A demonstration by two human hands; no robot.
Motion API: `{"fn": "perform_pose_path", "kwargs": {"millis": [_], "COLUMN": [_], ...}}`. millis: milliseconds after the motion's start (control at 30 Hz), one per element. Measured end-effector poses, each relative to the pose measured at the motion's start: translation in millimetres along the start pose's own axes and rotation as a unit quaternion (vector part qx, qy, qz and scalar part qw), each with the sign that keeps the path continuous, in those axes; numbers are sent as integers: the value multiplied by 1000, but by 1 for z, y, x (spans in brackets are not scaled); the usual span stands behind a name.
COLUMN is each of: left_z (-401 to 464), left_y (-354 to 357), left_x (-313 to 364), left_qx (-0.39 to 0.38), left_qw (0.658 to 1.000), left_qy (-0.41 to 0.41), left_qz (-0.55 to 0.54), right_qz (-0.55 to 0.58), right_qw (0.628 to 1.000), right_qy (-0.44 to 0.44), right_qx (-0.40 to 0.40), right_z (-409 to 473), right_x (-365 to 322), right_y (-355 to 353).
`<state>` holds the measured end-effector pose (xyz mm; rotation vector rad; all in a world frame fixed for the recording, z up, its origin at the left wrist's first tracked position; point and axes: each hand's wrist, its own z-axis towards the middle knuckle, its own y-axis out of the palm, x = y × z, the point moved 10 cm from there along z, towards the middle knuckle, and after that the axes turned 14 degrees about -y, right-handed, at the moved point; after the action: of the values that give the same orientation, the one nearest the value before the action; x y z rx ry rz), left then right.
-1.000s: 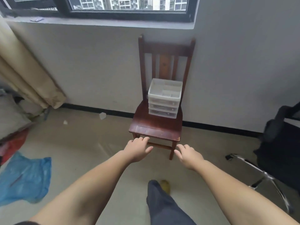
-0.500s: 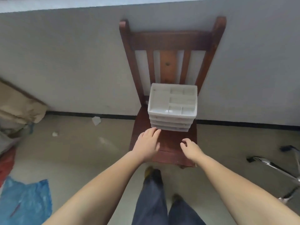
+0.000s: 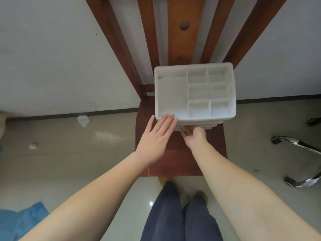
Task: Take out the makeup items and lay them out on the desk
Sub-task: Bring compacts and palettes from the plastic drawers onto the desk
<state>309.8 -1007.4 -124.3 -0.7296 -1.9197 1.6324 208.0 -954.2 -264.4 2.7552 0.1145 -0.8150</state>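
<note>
Left hand (image 3: 154, 136) flat, steadying white organizer (image 3: 194, 94) at 7 o'clock corner; right hand (image 3: 195, 136) fingers hidden under drawers, grip unclear, likely pulling one.

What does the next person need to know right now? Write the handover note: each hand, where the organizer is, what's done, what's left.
Left hand: open, straight fingers at the front left edge of the white drawer organizer.
Right hand: fingers reaching under the tray at the drawer fronts; whether they grip a drawer cannot be told.
Organizer: stands at the back of the wooden chair seat, against the backrest. Top tray compartments look empty.
Done: hands have reached the organizer.
Left: open the drawers, take out the makeup items, lay them on the desk. No makeup and no desk in view.
</note>
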Motion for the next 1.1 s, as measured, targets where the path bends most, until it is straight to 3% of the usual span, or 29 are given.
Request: {"fn": "perform_pose_path", "kwargs": {"millis": [233,500,667,767,800,867,933,967,1033,1100], "left_z": [5,5,3,0,-3,-17,-29,-29,-15,4], "left_y": [-2,6,5,0,-3,4,30,48,75,93], "left_x": [0,1,3,5,11,33,50,51,42,35], "left_qx": [-27,-49,-46,-27,-16,-14,-87,-135,-169,-162], "left_qw": [1000,998,998,998,999,999,991,987,984,983], "left_qy": [-6,-35,-42,-47,-34,38,78,57,-23,-80], "left_qz": [-7,13,22,28,16,-22,-62,-69,-61,-33], "right_qz": [35,35,-18,-171,-266,-462,-585,-638,-734,-778], "right_qw": [999,996,994,972,945,853,748,681,491,338], "right_qy": [20,73,97,106,97,37,-90,-177,-315,-362], "right_qx": [0,28,-49,-123,-161,-241,-301,-313,-348,-387], "right_z": [3,-18,-35,-44,-49,-53,-52,-51,-50,-43], "right_x": [9,52,54,41,31,2,-35,-55,-71,-55], "right_y": [-13,-94,-116,-115,-113,-105,-84,-70,-42,-23]}}
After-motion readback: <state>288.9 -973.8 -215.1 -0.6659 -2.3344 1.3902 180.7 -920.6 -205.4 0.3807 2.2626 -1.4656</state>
